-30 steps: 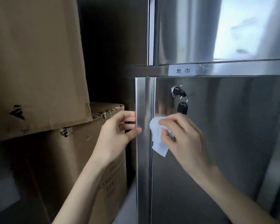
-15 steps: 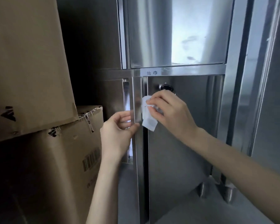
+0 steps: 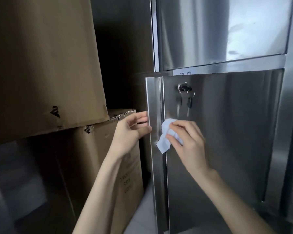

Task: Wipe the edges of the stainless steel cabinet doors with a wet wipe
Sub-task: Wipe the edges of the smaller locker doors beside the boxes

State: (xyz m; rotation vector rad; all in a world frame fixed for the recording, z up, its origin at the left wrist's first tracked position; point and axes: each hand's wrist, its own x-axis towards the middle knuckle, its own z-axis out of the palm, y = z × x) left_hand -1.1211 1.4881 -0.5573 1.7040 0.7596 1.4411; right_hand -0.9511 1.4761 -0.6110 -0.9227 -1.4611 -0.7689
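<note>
Steel door (image 3: 227, 132) is steadied by my left hand (image 3: 130, 132) gripping its left edge. My right hand (image 3: 188, 141) pinches the wet wipe (image 3: 164, 142) there.

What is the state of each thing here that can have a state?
Lower door, left edge gripped by left hand; seems ajar.
Upper door, shut.
Lock, key inserted, spare key hanging.
Wet wipe, crumpled, pinched by right hand against the lower door.
Cardboard boxes, stacked, one on the other.

Two hands (image 3: 130, 132) (image 3: 189, 144), one wet wipe (image 3: 164, 143), two cabinet doors (image 3: 218, 31) (image 3: 230, 132), two cardboard boxes (image 3: 41, 65) (image 3: 91, 157), one lock (image 3: 184, 87), one label (image 3: 185, 73)
</note>
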